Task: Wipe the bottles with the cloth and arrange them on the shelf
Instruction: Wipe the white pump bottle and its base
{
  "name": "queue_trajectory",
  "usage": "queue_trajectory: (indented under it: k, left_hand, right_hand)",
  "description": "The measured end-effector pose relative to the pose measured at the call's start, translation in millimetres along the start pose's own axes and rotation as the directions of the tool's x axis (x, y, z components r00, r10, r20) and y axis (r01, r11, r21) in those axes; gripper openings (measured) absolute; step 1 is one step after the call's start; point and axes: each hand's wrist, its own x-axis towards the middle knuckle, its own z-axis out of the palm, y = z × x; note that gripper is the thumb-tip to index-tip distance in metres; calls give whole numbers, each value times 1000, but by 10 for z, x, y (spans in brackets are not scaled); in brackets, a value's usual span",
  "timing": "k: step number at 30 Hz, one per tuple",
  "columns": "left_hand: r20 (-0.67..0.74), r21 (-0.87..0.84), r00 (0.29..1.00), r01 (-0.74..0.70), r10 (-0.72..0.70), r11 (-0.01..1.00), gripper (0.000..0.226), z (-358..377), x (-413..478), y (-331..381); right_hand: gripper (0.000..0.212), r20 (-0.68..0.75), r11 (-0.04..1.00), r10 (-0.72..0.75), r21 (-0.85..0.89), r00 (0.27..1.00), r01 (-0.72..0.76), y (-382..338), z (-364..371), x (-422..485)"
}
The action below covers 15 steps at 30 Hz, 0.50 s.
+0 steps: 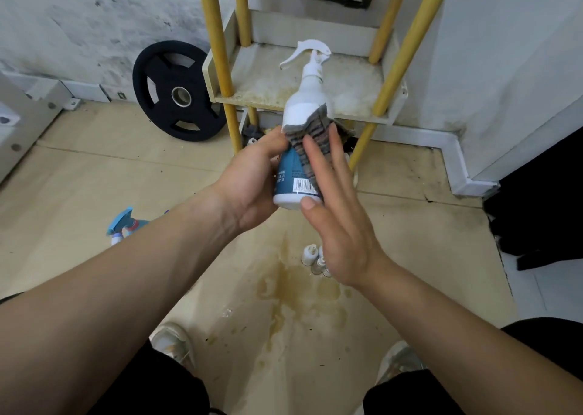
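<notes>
A white spray bottle [304,102] with a blue label and a barcode is held upright in front of the shelf. My left hand [252,181] grips its lower body from the left. A grey striped cloth [312,136] lies against the bottle's right side. My right hand [334,212] presses the cloth onto the bottle with straight fingers, thumb at the bottle's base. Behind the bottle stands the shelf [262,80], a stained white board between yellow poles.
A blue spray bottle [124,223] lies on the floor at left. Small white bottles [315,258] stand on the stained floor below my right hand. A black weight plate [176,91] leans on the wall left of the shelf. A dark object [536,200] stands at right.
</notes>
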Motion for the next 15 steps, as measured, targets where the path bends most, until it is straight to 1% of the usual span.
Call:
queue_trajectory:
  k: [6, 10, 13, 15]
  left_hand:
    - [-92, -99, 994, 48, -57, 994, 35, 0, 14, 50]
    - [-118, -105, 988, 82, -95, 991, 47, -35, 36, 58]
    - [-89, -71, 994, 56, -62, 996, 44, -34, 35, 74]
    - [-50, 2, 999, -4, 5, 1000, 30, -10, 43, 67]
  right_hand:
    - [67, 1, 997, -36, -62, 999, 36, -9, 41, -37]
    - [68, 32, 997, -25, -73, 999, 28, 13, 96, -106]
    - [64, 25, 997, -41, -68, 999, 42, 28, 73, -87]
    - [58, 3, 999, -38, -20, 999, 38, 38, 26, -32]
